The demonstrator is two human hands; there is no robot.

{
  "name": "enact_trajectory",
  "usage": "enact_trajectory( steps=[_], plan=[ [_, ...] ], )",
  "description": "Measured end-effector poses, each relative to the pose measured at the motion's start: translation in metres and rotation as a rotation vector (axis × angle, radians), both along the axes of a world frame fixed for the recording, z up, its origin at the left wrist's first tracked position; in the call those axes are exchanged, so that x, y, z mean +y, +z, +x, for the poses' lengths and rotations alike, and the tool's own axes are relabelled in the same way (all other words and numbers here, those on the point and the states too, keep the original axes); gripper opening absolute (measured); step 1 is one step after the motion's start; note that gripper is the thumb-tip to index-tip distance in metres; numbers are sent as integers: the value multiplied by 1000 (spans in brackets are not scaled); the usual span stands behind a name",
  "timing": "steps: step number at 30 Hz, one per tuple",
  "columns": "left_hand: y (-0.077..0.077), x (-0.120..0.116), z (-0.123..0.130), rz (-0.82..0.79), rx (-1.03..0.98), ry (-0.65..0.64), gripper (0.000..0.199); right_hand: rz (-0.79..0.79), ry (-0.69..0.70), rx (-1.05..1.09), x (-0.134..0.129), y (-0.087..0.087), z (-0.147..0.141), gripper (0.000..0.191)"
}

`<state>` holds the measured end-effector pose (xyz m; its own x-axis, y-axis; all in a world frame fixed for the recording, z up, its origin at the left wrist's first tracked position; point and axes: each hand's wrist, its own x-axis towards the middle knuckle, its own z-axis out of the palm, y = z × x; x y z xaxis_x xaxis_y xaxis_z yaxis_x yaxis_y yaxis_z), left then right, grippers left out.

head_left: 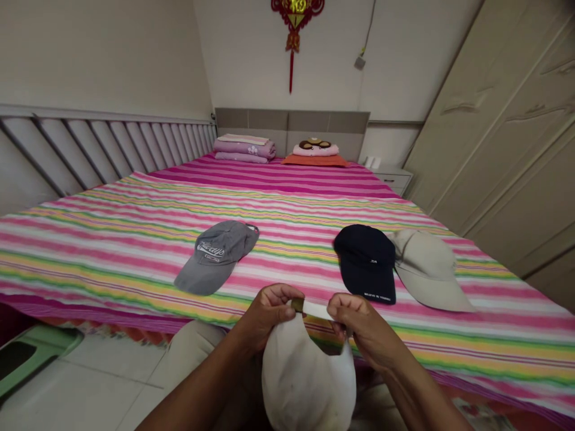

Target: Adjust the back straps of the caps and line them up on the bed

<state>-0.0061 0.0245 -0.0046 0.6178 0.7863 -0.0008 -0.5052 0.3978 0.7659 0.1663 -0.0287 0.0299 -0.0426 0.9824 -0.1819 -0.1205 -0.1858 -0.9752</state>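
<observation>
Pinching one white cap's strap, both hands' grips seem closed; three caps lie on bed.

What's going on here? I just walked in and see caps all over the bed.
A person holds a white cap in front of them, left hand and right hand pinching its back strap. On the striped bed lie a gray cap, a navy cap and a beige cap touching it.

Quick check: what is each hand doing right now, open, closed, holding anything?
Left hand: closed, pinching the back strap of the white cap.
Right hand: closed, pinching the same strap at its other end.
</observation>
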Motion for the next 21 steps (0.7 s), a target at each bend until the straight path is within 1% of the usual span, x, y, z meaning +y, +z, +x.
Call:
enact_trajectory(
  steps=[5, 8, 13, 15, 19, 21],
  plan=[
    [1, 0, 0, 6, 9, -14, 32, 12, 3, 33, -1, 1, 0, 22],
    [3, 0, 0, 24, 27, -7, 30, 6, 21, 6, -1, 2, 1, 24],
    [7, 0, -2, 109, 121, -4, 27, 42, 140, -75, -2, 6, 5, 30],
    [8, 0, -2, 135, 161, -9, 27, 56, 160, -90, -2, 8, 5, 29],
    [9, 0, -1, 163, 188, -12, 28, 65, 142, -99, -2, 9, 4, 30],
    [10, -1, 0, 190, 187, 6, 28, 63, 126, -83, -2, 9, 3, 30]
  ],
)
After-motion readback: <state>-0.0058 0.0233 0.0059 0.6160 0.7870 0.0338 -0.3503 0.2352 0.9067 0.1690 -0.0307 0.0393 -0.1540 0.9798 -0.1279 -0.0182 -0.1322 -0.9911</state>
